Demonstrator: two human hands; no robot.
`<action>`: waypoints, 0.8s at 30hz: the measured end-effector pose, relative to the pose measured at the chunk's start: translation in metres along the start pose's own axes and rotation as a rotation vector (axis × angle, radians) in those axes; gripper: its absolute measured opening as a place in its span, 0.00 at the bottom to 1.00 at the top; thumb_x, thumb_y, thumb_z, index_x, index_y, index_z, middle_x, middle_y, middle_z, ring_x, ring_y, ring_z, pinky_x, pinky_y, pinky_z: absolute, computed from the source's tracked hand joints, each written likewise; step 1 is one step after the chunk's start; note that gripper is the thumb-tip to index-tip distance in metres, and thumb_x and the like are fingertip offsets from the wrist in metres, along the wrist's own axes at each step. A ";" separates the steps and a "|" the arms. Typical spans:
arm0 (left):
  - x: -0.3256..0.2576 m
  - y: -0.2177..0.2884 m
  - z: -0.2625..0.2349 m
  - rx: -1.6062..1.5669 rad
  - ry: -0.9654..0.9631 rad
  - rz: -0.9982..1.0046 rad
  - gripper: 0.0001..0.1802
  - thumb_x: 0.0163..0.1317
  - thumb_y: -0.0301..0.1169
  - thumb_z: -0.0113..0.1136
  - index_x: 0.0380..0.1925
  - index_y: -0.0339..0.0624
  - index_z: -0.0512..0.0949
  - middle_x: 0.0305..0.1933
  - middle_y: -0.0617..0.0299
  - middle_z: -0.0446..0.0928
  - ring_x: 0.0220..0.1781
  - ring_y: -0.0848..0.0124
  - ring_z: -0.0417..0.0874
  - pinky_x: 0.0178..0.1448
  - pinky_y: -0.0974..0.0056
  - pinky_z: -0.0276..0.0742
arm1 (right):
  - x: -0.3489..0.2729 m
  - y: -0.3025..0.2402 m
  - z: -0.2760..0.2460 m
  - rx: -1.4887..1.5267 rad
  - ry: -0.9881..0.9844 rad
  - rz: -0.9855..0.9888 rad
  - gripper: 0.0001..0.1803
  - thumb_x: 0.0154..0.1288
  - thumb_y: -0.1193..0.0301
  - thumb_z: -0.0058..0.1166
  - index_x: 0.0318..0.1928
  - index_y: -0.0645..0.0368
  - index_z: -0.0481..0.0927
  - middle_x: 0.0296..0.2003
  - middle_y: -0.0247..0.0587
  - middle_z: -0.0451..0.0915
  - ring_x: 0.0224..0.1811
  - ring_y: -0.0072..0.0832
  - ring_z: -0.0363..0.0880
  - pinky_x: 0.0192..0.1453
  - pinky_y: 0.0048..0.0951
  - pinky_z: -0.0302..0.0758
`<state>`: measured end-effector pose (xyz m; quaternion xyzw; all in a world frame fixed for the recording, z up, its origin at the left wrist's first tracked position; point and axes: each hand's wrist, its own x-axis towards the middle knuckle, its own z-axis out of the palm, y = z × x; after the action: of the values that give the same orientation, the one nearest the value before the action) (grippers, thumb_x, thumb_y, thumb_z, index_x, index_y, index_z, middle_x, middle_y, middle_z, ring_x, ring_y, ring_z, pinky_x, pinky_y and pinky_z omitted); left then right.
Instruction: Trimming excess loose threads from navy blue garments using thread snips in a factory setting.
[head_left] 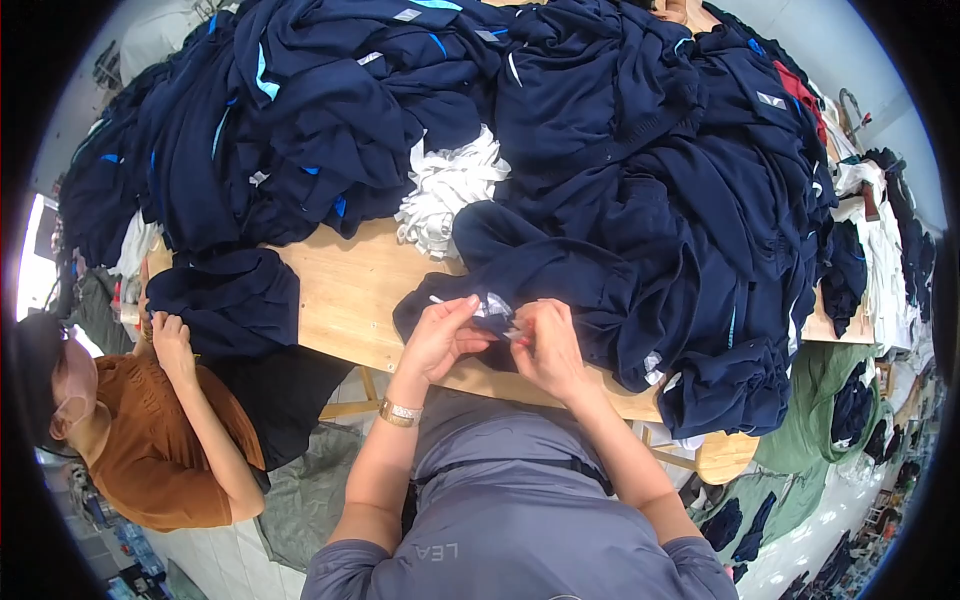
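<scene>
Over the near edge of the wooden table, my left hand (440,335) pinches the edge of a navy garment (545,268). The cloth lies beneath both hands and runs back into the pile. My right hand (549,346) is closed beside it, thumb and fingers together on something small and whitish, too small to name. A shiny silvery-white patch (493,304) shows on the cloth between my hands. Just beyond them lies a bunch of white fabric strips (455,190).
Navy garments (330,110) with light-blue trim are heaped across the wooden table (345,290). At left, a co-worker in a brown top (170,450) handles a navy piece (225,300). A wooden stool (725,457) and green sheeting (800,480) are at lower right.
</scene>
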<state>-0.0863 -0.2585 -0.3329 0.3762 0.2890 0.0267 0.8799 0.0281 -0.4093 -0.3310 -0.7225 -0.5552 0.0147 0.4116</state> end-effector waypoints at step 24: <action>-0.017 -0.018 0.079 -0.371 -0.268 0.168 0.11 0.66 0.27 0.47 0.48 0.41 0.68 0.47 0.58 0.74 0.50 0.70 0.76 0.57 0.60 0.73 | 0.013 -0.026 -0.047 0.431 0.281 0.361 0.17 0.52 0.80 0.60 0.32 0.60 0.62 0.33 0.39 0.76 0.29 0.19 0.68 0.32 0.20 0.67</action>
<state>-0.0614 -0.3266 -0.2937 0.2313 0.1275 0.1024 0.9591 0.0351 -0.4247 -0.2788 -0.7004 -0.3396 0.1048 0.6189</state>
